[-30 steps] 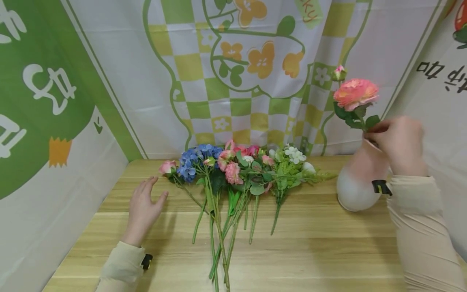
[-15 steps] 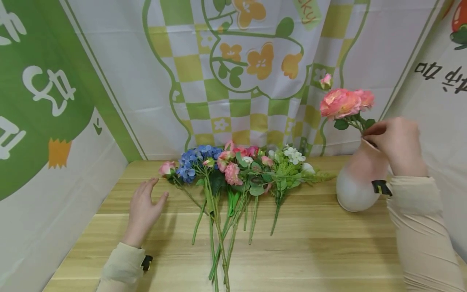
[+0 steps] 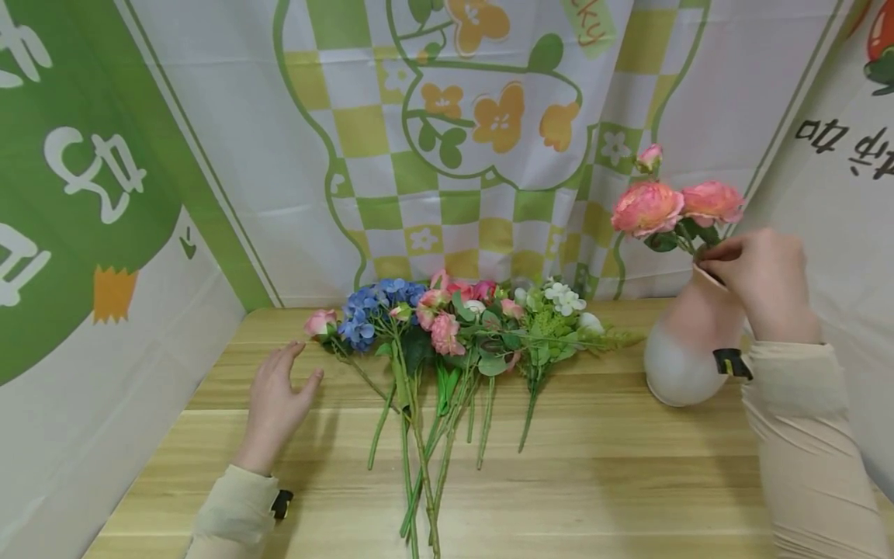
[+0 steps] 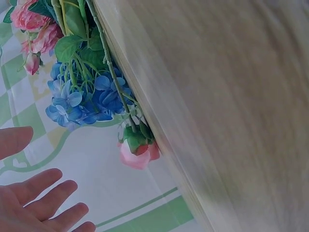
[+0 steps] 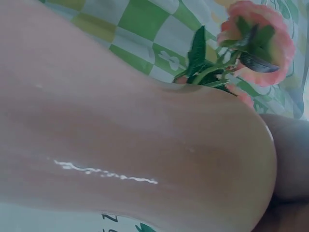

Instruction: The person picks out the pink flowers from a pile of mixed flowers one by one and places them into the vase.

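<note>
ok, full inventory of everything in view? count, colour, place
Table: one, wood-toned, below everything
Vase: one, pink over white, table's right side
Flower spray: one, two pink blooms plus bud, at vase mouth
Pink rose: one, left of blue flowers
Blue flowers: one cluster, left-centre
Pink flowers: several, overlapping, centre
White flowers: several, centre-right, among greenery
Printed backdrop: panel count unclear, white/green/yellow, behind
Wrist straps: two, black, at cuffs
Sleeves: two, beige, front
Left hand: one, near pink rose
Right hand: one, pinching spray's stem

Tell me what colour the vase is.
The vase is pink above, blending into white below; the head view shows it best.
</note>
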Demonstrator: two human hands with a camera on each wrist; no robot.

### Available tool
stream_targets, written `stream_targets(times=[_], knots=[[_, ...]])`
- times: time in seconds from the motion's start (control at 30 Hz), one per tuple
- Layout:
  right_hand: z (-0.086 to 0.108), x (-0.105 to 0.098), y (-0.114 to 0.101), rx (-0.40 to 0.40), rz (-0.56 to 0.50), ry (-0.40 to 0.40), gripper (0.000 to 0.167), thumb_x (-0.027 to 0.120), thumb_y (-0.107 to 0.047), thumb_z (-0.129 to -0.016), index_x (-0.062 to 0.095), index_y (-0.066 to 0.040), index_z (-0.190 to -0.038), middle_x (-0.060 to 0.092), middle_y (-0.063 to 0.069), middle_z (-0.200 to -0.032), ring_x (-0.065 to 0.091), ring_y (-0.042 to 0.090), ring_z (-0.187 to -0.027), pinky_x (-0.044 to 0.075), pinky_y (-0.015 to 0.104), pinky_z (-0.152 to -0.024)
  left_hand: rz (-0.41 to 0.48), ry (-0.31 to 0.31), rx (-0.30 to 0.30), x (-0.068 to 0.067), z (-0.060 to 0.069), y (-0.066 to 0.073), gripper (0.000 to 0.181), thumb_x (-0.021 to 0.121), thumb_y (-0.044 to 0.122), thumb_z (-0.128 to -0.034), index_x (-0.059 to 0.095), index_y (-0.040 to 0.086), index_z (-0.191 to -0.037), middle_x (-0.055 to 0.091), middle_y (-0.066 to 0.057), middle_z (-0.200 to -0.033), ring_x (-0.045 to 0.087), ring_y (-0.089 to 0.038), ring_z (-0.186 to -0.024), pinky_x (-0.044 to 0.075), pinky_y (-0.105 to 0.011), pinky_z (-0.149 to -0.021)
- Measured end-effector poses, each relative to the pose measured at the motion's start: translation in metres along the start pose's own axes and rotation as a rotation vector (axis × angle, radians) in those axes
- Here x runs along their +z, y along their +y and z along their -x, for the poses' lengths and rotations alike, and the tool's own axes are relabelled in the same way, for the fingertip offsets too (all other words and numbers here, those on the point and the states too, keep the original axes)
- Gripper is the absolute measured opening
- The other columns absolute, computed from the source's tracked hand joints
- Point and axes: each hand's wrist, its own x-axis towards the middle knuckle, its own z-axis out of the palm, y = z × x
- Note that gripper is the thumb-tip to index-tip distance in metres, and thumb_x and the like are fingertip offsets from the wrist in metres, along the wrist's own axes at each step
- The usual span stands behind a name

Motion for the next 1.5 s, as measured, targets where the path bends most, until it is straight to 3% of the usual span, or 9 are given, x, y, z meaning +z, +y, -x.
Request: stream_targets(times=[0.17,0.43,0.63,0.77,0.87,1.0,1.27,1.33,1.5], knots=[[0.0,0.0,-0.001,-0.025,0.023,0.029,0.022,0.07,-0.015,-0.084,0.073,0.005,-0.092,0.07,0.025,-0.092,0.061,0.041,-0.083,0.042,0.041,-0.064,0.001,-0.005,-0.007,0.0,0.0,0.0,0.056,0.063,0.022,-0.0894,0.044,-0.004,-0.135,0.04,-0.028,-0.143,0.03,-0.051,-0.132,0.02,-0.065,-0.107],[0.006,-0.005,-0.008,0.007,0.015,0.01,0.024,0.069,-0.017,-0.085,0.072,0.005,-0.095,0.07,0.025,-0.094,0.059,0.039,-0.088,0.04,0.046,-0.074,0.004,0.002,-0.002,0.0,0.0,0.001,0.056,0.064,0.021,-0.0888,0.045,-0.005,-0.135,0.04,-0.028,-0.143,0.031,-0.05,-0.131,0.021,-0.064,-0.107],[0.014,-0.014,-0.017,0.047,0.032,0.014,0.032,0.065,-0.026,-0.089,0.071,0.003,-0.099,0.069,0.024,-0.098,0.059,0.039,-0.089,0.043,0.046,-0.07,0.007,0.004,-0.011,0.001,-0.002,0.002,0.056,0.063,0.021,-0.0896,0.044,-0.004,-0.136,0.04,-0.027,-0.143,0.032,-0.05,-0.131,0.021,-0.063,-0.108],[0.022,-0.018,-0.026,0.068,0.047,0.093,0.039,0.059,-0.036,-0.092,0.07,0.0,-0.103,0.068,0.025,-0.102,0.061,0.037,-0.085,0.042,0.04,-0.063,0.025,0.06,-0.003,0.003,-0.006,0.006,0.051,0.062,0.019,-0.0898,0.047,-0.004,-0.133,0.047,-0.027,-0.137,0.038,-0.047,-0.128,0.026,-0.061,-0.107],[0.029,-0.017,-0.035,0.063,0.028,0.211,0.042,0.056,-0.04,-0.092,0.072,-0.003,-0.103,0.07,0.022,-0.097,0.059,0.007,-0.064,0.037,0.027,-0.061,0.046,0.121,0.014,0.006,-0.009,0.012,0.045,0.063,0.014,-0.0885,0.052,-0.004,-0.129,0.054,-0.025,-0.129,0.045,-0.044,-0.122,0.031,-0.058,-0.105],[0.038,-0.013,-0.046,0.055,-0.053,0.347,0.043,0.057,-0.043,-0.091,0.072,-0.004,-0.102,0.072,0.018,-0.094,0.034,-0.022,-0.054,0.032,0.013,-0.059,0.059,0.165,0.034,0.01,-0.014,0.02,0.041,0.065,0.01,-0.0865,0.056,-0.006,-0.123,0.059,-0.025,-0.122,0.05,-0.043,-0.115,0.034,-0.055,-0.102],[0.048,0.013,-0.063,-0.041,-0.219,0.517,0.036,0.062,-0.042,-0.088,0.073,-0.007,-0.089,0.071,0.008,-0.072,0.043,-0.023,-0.053,0.035,0.005,-0.056,0.075,0.214,0.08,0.019,-0.026,0.044,0.034,0.07,0.007,-0.0814,0.062,-0.005,-0.112,0.066,-0.024,-0.105,0.057,-0.041,-0.1,0.041,-0.051,-0.092],[0.051,0.022,-0.067,-0.077,-0.234,0.52,0.037,0.061,-0.041,-0.089,0.072,-0.006,-0.087,0.071,0.009,-0.07,0.041,-0.025,-0.053,0.034,0.006,-0.066,0.089,0.22,0.097,0.022,-0.03,0.051,0.03,0.071,0.005,-0.0797,0.064,-0.005,-0.107,0.067,-0.022,-0.1,0.059,-0.038,-0.095,0.042,-0.049,-0.089],[0.057,0.043,-0.072,-0.1,-0.21,0.484,0.039,0.06,-0.045,-0.089,0.072,-0.008,-0.087,0.071,0.006,-0.069,0.045,-0.02,-0.053,0.035,0.008,-0.061,0.109,0.207,0.109,0.03,-0.034,0.07,0.02,0.072,0.008,-0.0802,0.069,-0.001,-0.098,0.069,-0.016,-0.089,0.061,-0.032,-0.083,0.045,-0.044,-0.079]])
